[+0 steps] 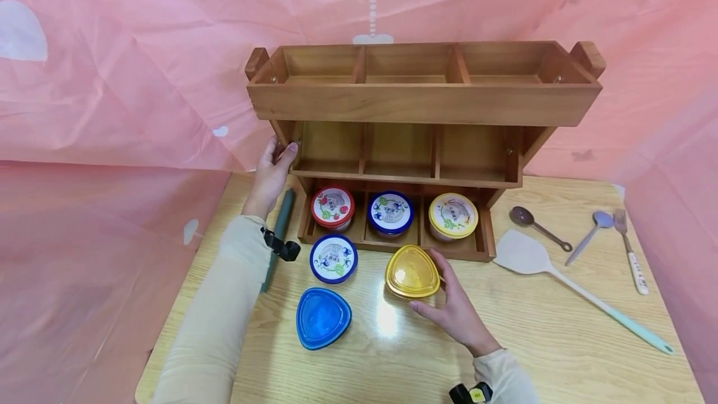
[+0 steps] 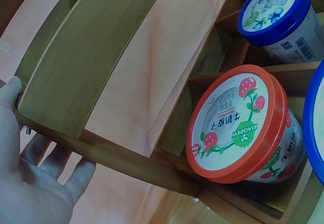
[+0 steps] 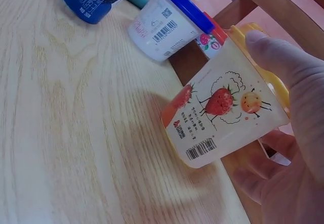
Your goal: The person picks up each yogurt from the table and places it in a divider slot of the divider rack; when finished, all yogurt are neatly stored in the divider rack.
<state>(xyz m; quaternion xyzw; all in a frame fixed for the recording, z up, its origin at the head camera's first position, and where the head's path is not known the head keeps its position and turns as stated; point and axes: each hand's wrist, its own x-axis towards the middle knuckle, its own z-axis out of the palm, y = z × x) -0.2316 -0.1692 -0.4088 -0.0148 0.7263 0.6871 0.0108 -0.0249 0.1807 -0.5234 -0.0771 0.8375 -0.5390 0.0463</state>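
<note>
On the left, my left hand (image 1: 273,170) grips the side of a three-tier wooden rack (image 1: 423,105), thumb on one face and fingers on the other. My right hand (image 1: 457,310) holds a triangular tub with a yellow lid (image 1: 413,272) in front of the rack; strawberry pictures mark its white wall (image 3: 220,102). The bottom tier holds a red-lidded tub (image 1: 333,207), a blue-lidded tub (image 1: 391,212) and a round yellow-lidded tub (image 1: 453,216). In front stand another round blue-lidded tub (image 1: 333,259) and a triangular blue-lidded tub (image 1: 323,318).
Right of the rack lie a white spatula (image 1: 524,253), a brown spoon (image 1: 523,216), a small purple-headed spoon (image 1: 603,219) and a fork (image 1: 628,248). A dark green stick-like item (image 1: 284,214) is partly behind my left forearm. Pink cloth (image 1: 140,80) hangs behind the table.
</note>
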